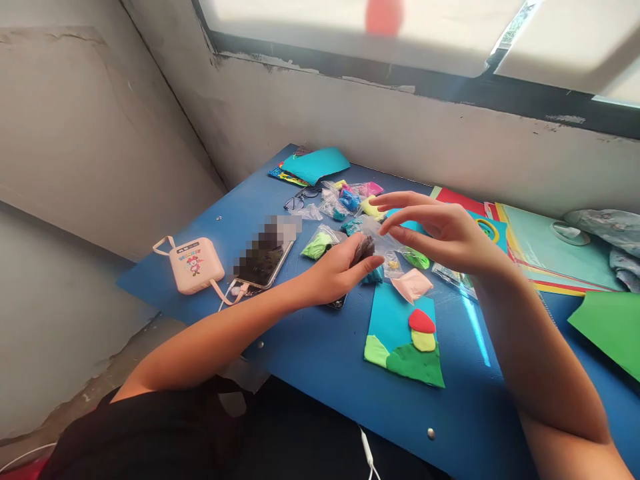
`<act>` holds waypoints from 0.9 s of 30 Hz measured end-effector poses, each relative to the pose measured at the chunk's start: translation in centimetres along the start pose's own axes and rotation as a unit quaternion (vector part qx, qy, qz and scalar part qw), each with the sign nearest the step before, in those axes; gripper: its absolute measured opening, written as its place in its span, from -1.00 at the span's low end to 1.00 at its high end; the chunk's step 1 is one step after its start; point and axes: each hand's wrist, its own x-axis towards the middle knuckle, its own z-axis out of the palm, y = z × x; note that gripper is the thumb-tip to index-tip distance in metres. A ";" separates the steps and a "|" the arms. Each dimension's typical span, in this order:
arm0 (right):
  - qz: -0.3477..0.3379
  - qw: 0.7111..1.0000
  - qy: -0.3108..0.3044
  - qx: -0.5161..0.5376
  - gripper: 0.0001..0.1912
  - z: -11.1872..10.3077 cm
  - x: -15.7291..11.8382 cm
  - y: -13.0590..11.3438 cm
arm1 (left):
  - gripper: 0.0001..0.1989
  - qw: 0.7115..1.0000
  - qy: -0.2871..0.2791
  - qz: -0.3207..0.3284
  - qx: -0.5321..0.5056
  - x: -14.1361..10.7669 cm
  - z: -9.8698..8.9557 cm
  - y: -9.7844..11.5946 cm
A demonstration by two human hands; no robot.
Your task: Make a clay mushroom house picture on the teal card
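Note:
My left hand (337, 270) is closed around a dark grey lump of modelling clay (365, 249) above the blue table (300, 353). To its right, my right hand (445, 230) is raised, its fingers stretched out and apart with nothing in them. Below both hands lies a blue card (387, 317) bearing flat clay shapes: a red piece (423, 321), a yellow piece (424, 342), a dark green piece (415, 362) and a light green piece (376, 351). A pink clay packet (413, 285) touches the card's top. Under my left wrist, a dark object (337, 303) is mostly hidden.
A phone (265, 257) and a pink power bank (196, 265) lie at left, joined by a cable. Bagged clay (317, 245), glasses (301, 197) and blue sheets (317, 165) lie farther back. Coloured papers (540, 240) and a green sheet (610, 330) are at right.

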 end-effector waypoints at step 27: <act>-0.019 0.999 0.015 -0.033 -0.81 0.4 0.0 0.1 | -0.63 0.979 0.020 -0.075 -0.187 0.0 0.2 -0.5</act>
